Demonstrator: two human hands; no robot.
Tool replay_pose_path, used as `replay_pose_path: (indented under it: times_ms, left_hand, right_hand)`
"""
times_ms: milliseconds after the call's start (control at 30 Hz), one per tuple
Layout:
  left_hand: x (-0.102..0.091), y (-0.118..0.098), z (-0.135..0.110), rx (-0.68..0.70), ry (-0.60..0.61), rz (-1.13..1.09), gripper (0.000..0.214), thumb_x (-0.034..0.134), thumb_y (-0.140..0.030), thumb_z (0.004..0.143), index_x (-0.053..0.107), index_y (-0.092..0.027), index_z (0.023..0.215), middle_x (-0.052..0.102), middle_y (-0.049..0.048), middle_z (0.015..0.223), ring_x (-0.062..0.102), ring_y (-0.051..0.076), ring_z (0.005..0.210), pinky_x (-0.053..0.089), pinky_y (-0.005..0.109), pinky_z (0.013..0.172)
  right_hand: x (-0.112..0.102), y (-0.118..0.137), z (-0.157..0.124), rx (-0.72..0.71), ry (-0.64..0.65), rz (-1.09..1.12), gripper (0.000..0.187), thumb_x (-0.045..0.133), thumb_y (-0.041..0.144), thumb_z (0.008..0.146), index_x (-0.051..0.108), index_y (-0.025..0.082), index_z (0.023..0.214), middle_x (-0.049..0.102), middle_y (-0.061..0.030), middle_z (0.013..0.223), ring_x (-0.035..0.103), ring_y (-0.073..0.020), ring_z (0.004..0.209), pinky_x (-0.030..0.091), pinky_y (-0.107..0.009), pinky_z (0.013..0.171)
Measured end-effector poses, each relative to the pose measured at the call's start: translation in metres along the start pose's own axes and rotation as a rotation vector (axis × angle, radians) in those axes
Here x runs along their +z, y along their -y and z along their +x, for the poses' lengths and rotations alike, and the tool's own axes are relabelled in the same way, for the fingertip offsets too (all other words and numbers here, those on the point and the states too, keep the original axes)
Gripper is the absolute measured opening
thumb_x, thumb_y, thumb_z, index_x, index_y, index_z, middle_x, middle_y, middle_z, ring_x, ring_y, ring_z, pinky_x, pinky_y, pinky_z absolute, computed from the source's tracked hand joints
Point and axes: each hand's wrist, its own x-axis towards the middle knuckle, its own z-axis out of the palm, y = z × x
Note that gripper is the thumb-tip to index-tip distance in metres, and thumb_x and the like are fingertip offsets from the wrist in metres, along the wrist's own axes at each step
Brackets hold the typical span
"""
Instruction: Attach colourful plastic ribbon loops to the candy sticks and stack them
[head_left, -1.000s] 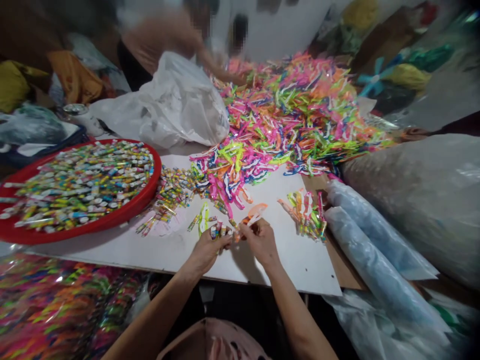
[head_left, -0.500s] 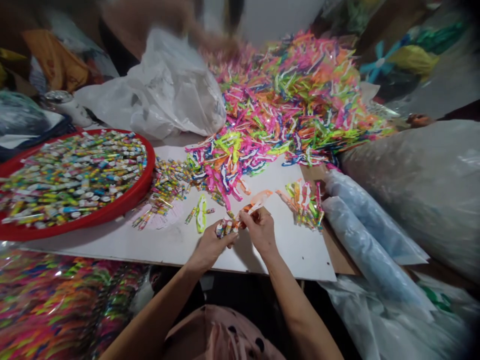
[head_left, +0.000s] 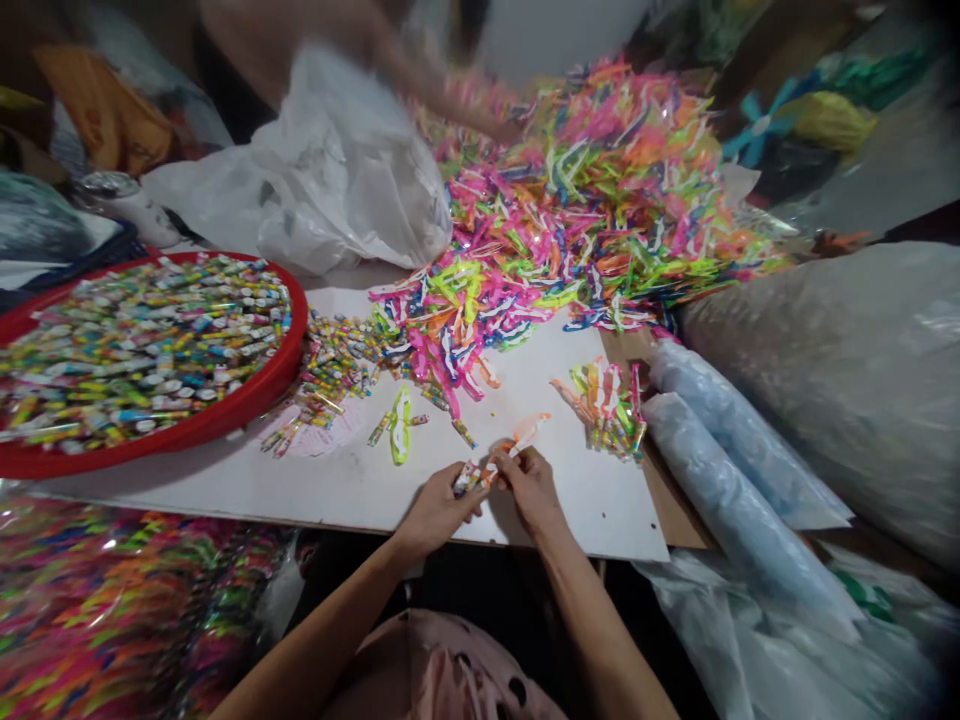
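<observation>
The held orange strip [head_left: 529, 431] is thin, translucent plastic with a soft sheen; the small printed tubes [head_left: 466, 478] beside it have smooth, slightly glossy wrapping. The red basin [head_left: 297, 335] is smooth plastic. The white board [head_left: 337, 490] is matt and smooth, with dull brown cardboard [head_left: 679, 515] at its edge. The white bag [head_left: 360, 190] is crinkled plastic, the rolled film [head_left: 750, 510] shiny. The pink garment [head_left: 390, 650] is matt cloth; the blurred orange drape [head_left: 105, 110] is probably cloth too.
</observation>
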Motion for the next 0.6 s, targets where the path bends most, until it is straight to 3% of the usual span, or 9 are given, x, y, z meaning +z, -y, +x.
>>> replay_pose_path:
  times_ms: [133,200,267,367,433,467,533,600]
  left_hand:
    - [-0.013,-0.004,0.005,-0.019,-0.061,-0.048,0.035,0.068,-0.040,0.072,0.059,-0.015,0.094,0.061,-0.0008,0.056,0.051,0.010,0.044,0.036,0.020,0.043]
    - [-0.024,-0.001,0.004,-0.026,-0.154,-0.139,0.039,0.071,-0.040,0.069,0.058,-0.015,0.097,0.057,-0.0033,0.050,0.047,0.009,0.041,0.033,0.020,0.041]
    - [-0.030,0.001,0.003,-0.041,-0.211,-0.280,0.045,0.073,-0.042,0.067,0.056,-0.014,0.098,0.057,-0.0032,0.052,0.048,0.009,0.043,0.032,0.019,0.042]
    - [-0.030,-0.003,0.000,-0.104,-0.214,-0.471,0.053,0.078,-0.043,0.060,0.054,-0.013,0.098,0.060,-0.0007,0.063,0.055,0.010,0.051,0.035,0.020,0.044]
    - [-0.028,-0.008,-0.002,-0.139,-0.201,-0.543,0.058,0.082,-0.042,0.056,0.054,-0.013,0.099,0.062,0.0005,0.069,0.059,0.013,0.057,0.041,0.023,0.050]
    - [-0.029,-0.010,-0.003,-0.151,-0.198,-0.564,0.061,0.083,-0.041,0.055,0.054,-0.014,0.101,0.062,0.0010,0.071,0.061,0.014,0.060,0.045,0.025,0.054]
    - [-0.031,-0.010,-0.005,-0.172,-0.200,-0.603,0.065,0.084,-0.041,0.054,0.054,-0.014,0.105,0.063,0.0017,0.074,0.063,0.016,0.066,0.049,0.029,0.063]
    - [-0.032,-0.008,-0.004,-0.194,-0.207,-0.635,0.069,0.085,-0.040,0.053,0.053,-0.015,0.108,0.064,0.0019,0.076,0.063,0.016,0.069,0.050,0.030,0.066]
  right_hand:
    - [-0.079,0.038,0.032,-0.057,-0.222,-0.471,0.032,0.062,0.050,0.073,0.054,0.018,0.072,0.058,-0.0023,0.055,0.057,-0.0189,0.054,0.043,-0.029,0.053]
    - [-0.091,0.049,0.041,-0.091,-0.376,-0.833,0.028,0.059,0.042,0.078,0.060,0.014,0.084,0.064,-0.0108,0.068,0.062,-0.0249,0.068,0.044,-0.033,0.061]
    - [-0.067,0.047,0.043,-0.161,-0.348,-1.057,0.029,0.055,0.035,0.084,0.061,0.011,0.099,0.066,-0.0161,0.086,0.063,-0.0275,0.083,0.044,-0.035,0.070]
    - [0.012,0.030,0.039,-0.341,0.011,-1.112,0.031,0.050,0.029,0.087,0.055,0.018,0.116,0.063,-0.0122,0.106,0.060,-0.0235,0.094,0.044,-0.031,0.071]
    - [0.055,0.018,0.035,-0.383,0.132,-1.133,0.023,0.044,0.026,0.091,0.058,0.020,0.108,0.063,-0.0092,0.101,0.058,-0.0218,0.092,0.043,-0.028,0.068]
    - [0.067,0.014,0.033,-0.399,0.166,-1.135,0.021,0.042,0.025,0.092,0.058,0.020,0.104,0.062,-0.0083,0.097,0.058,-0.0212,0.091,0.042,-0.028,0.067]
    - [0.066,0.007,0.028,-0.456,0.208,-1.112,0.021,0.039,0.024,0.094,0.059,0.020,0.100,0.061,-0.0068,0.093,0.056,-0.0199,0.090,0.041,-0.026,0.067]
    - [0.038,-0.001,0.022,-0.551,0.240,-1.059,0.021,0.040,0.024,0.094,0.058,0.021,0.104,0.060,-0.0060,0.093,0.056,-0.0186,0.090,0.042,-0.026,0.069]
